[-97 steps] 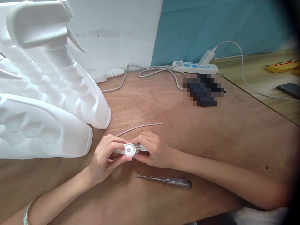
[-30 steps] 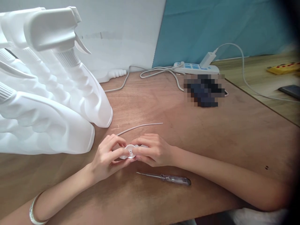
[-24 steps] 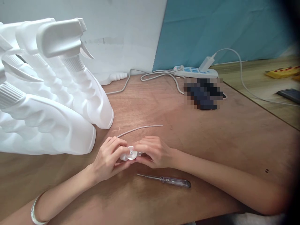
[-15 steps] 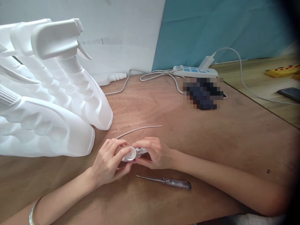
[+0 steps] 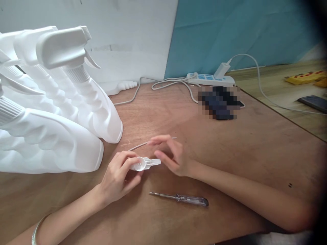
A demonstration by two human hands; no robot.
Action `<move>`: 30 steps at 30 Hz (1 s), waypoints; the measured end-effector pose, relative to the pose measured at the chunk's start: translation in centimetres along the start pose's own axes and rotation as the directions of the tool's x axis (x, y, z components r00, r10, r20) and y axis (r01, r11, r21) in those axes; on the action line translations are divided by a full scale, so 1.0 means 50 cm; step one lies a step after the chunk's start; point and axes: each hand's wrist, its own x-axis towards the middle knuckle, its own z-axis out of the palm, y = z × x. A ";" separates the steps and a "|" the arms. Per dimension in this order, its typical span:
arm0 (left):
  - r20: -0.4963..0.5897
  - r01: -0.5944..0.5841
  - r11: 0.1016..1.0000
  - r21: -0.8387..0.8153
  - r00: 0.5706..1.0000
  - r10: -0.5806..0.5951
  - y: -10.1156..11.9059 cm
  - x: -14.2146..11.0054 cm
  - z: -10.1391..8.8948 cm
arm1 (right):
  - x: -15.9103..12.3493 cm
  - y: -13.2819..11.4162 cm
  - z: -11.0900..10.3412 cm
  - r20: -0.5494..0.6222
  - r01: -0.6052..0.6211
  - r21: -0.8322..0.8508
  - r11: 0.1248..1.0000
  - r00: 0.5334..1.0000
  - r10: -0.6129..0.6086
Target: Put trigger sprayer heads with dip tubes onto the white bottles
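Note:
Between its thumb and fingers, my left hand (image 5: 121,175) holds a white trigger sprayer head (image 5: 140,164), low over the table. Its round cup faces up, and a narrow lever sticks out to the right. My right hand (image 5: 176,154) is just right of the lever, apart from it, thumb and fingers spread with nothing between them. A thin pale tube (image 5: 139,146) runs behind both hands; its left end is hidden by my left hand. A screwdriver (image 5: 178,198) with a clear handle lies on the table in front, tip pointing left.
Several white spray bottles (image 5: 58,136) lean together on the left. A power strip (image 5: 211,79) with a plugged-in white charger (image 5: 221,70) sits at the back of the wooden table (image 5: 242,146). Blurred dark items (image 5: 221,102) lie before it. A phone (image 5: 313,103) is at far right.
My right hand has let go of the sprayer head and moved up and right, its fingers now spread. The left hand still holds the part, with the lever now uncovered.

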 end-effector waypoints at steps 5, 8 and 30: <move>-0.030 0.116 0.980 -0.160 0.992 -0.122 -0.007 -0.003 0.003 | 0.015 0.037 -0.017 -0.008 -0.159 -0.473 0.866 0.984 0.177; -0.030 0.162 0.965 -0.204 0.985 -0.172 -0.007 -0.002 0.006 | 0.014 0.046 -0.015 0.061 -0.114 -0.615 0.780 0.980 0.190; 0.080 0.040 0.976 -0.215 0.997 -0.023 -0.008 -0.001 0.003 | 0.008 0.000 0.010 -0.002 -0.327 0.660 0.677 0.900 0.437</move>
